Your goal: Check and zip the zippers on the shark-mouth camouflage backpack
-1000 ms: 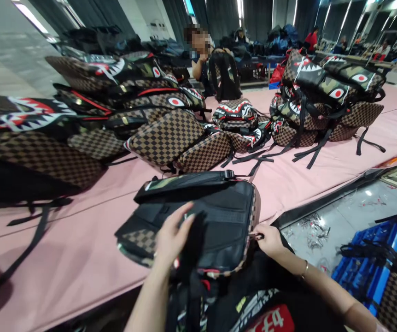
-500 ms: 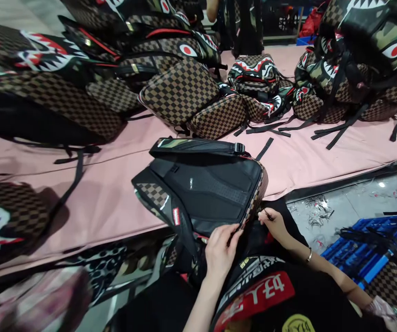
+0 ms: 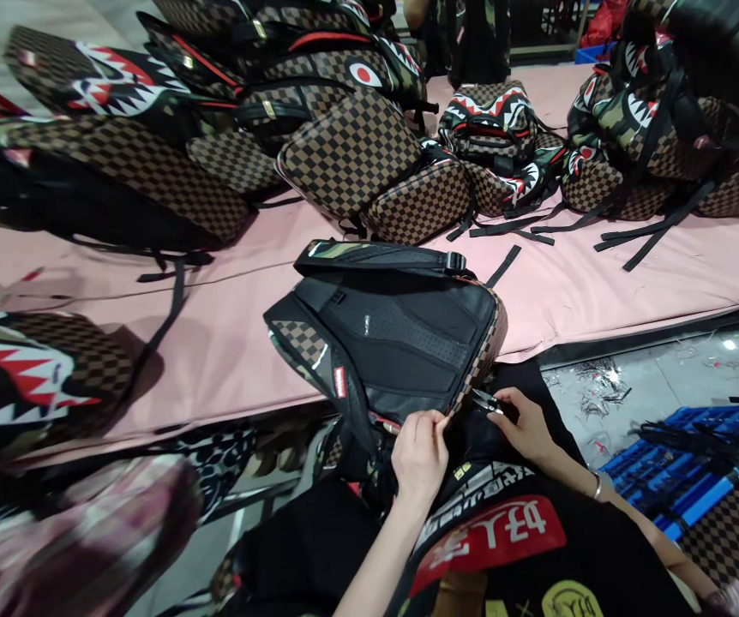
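Note:
A backpack (image 3: 401, 334) with a black padded back panel and brown checkered sides lies back-up at the table's near edge. My left hand (image 3: 419, 450) pinches the piping along its lower near corner, fingers closed. To the right, my right hand (image 3: 524, 424) is closed around a pair of thread snips (image 3: 486, 401). Their blades stand apart and point at the checkered edge, close beside it; whether they touch cannot be made out. A black shoulder strap (image 3: 344, 386) hangs over the near side of the bag.
The pink-covered table (image 3: 228, 343) carries stacked checkered and camouflage backpacks (image 3: 353, 154) along the back, with more bags (image 3: 656, 128) at the right. A shark-mouth bag (image 3: 41, 368) lies at the left. On the floor to the right are thread scraps (image 3: 591, 390) and a blue crate (image 3: 684, 454).
The view has shifted, so the bags appear farther right. My right hand has brought the snips up toward the bag's edge, their blades now showing. My left hand still grips the edge.

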The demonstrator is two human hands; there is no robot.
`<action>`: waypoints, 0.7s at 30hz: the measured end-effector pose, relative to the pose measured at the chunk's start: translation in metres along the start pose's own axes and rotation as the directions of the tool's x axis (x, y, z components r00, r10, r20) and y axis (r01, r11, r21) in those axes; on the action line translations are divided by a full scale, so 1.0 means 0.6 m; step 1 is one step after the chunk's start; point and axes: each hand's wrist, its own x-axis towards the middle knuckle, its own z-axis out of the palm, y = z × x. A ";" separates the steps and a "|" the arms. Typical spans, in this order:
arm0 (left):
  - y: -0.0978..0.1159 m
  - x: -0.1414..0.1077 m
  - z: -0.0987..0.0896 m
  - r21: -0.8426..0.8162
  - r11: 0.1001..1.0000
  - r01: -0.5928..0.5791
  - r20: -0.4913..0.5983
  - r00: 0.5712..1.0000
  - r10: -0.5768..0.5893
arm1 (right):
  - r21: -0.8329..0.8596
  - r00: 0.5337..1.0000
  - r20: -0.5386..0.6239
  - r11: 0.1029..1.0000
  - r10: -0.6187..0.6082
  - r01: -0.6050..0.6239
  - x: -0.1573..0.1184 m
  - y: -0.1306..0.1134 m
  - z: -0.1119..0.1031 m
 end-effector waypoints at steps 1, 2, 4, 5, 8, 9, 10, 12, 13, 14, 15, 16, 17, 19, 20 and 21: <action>-0.002 -0.006 0.000 -0.007 1.000 0.011 -0.020 1.000 -0.011 | -0.020 1.000 0.025 1.000 -0.017 0.018 -0.001 -0.003 0.001; -0.002 -0.012 0.002 -0.009 1.000 0.015 -0.040 0.999 -0.016 | -0.045 0.998 0.052 0.998 -0.032 0.035 -0.002 -0.006 0.001; -0.002 -0.018 0.006 -0.006 1.000 0.018 -0.079 0.997 -0.018 | -0.109 0.993 0.099 0.991 -0.063 0.074 -0.003 -0.011 0.003; -0.001 -0.020 0.009 -0.004 1.000 0.021 -0.096 0.995 -0.021 | -0.146 0.990 0.116 0.985 -0.079 0.095 -0.003 -0.014 0.004; 0.001 -0.019 0.014 -0.052 0.996 0.070 -0.111 0.991 -0.075 | -0.255 0.982 0.136 0.953 -0.133 0.164 -0.003 -0.020 0.008; 0.001 -0.018 0.015 -0.074 0.993 0.094 -0.109 0.989 -0.102 | -0.284 0.978 0.143 0.940 -0.151 0.187 -0.003 -0.022 0.010; 0.001 -0.016 0.015 -0.094 0.988 0.119 -0.106 0.986 -0.129 | -0.308 0.974 0.151 0.929 -0.167 0.207 -0.003 -0.024 0.011; 0.001 -0.014 0.014 -0.117 0.979 0.167 -0.097 0.979 -0.179 | -0.347 0.967 0.175 0.908 -0.185 0.236 -0.002 -0.028 0.014; 0.001 -0.013 0.014 -0.122 0.974 0.189 -0.094 0.975 -0.201 | -0.366 0.964 0.192 0.898 -0.185 0.245 -0.001 -0.030 0.015; 0.002 -0.013 0.013 -0.129 0.969 0.213 -0.089 0.970 -0.225 | -0.389 0.961 0.209 0.887 -0.178 0.249 -0.001 -0.032 0.016; 0.002 -0.012 0.013 -0.135 0.962 0.236 -0.084 0.965 -0.249 | -0.417 0.960 0.226 0.874 -0.167 0.250 -0.001 -0.034 0.017; 0.002 -0.012 0.013 -0.140 0.956 0.257 -0.079 0.960 -0.269 | -0.444 0.958 0.241 0.860 -0.153 0.249 -0.001 -0.036 0.018; 0.003 -0.011 0.013 -0.145 0.951 0.274 -0.075 0.955 -0.287 | -0.470 0.956 0.257 0.846 -0.139 0.250 -0.001 -0.038 0.018; 0.005 -0.011 0.013 -0.153 0.942 0.300 -0.070 0.947 -0.313 | -0.512 0.952 0.281 0.820 -0.121 0.256 -0.001 -0.041 0.019; 0.005 -0.011 0.013 -0.156 0.938 0.309 -0.068 0.944 -0.322 | -0.527 0.949 0.291 0.809 -0.118 0.262 -0.001 -0.043 0.019; 0.006 -0.011 0.013 -0.158 0.935 0.316 -0.068 0.942 -0.330 | -0.537 0.947 0.300 0.800 -0.116 0.268 -0.001 -0.044 0.019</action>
